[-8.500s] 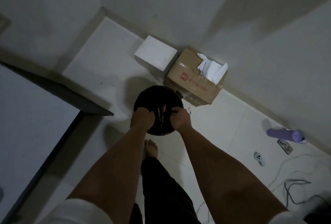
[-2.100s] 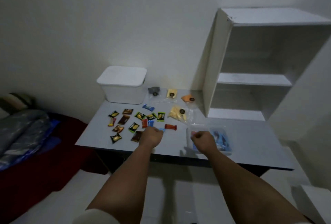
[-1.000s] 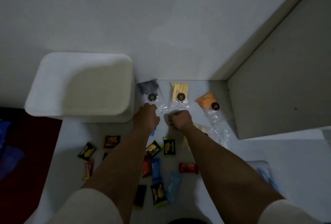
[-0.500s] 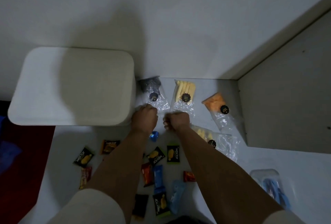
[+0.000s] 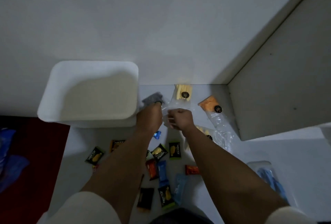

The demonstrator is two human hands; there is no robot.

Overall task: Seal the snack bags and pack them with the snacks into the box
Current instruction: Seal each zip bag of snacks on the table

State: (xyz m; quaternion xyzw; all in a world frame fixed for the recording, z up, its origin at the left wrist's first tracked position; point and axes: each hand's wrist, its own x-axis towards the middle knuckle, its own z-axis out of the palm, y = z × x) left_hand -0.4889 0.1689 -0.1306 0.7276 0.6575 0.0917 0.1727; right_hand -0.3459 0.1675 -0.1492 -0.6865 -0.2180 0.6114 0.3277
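Observation:
A white lidded box stands at the table's back left. Right of it lies a clear bag of dark snacks; my left hand and my right hand both pinch its open plastic end. Behind them lies a bag of yellow sticks, to the right an orange snack bag, and another yellow-snack bag partly under my right forearm. Several small wrapped snacks are scattered on the table in front.
A white shelf unit's side panel rises at the right. A clear case with blue items sits near the table's right front. A dark red bed cover lies left of the table.
The camera has tilted, shifting the view. My hands stay on the dark-snack bag's open end, which has lifted slightly and moved closer to the box.

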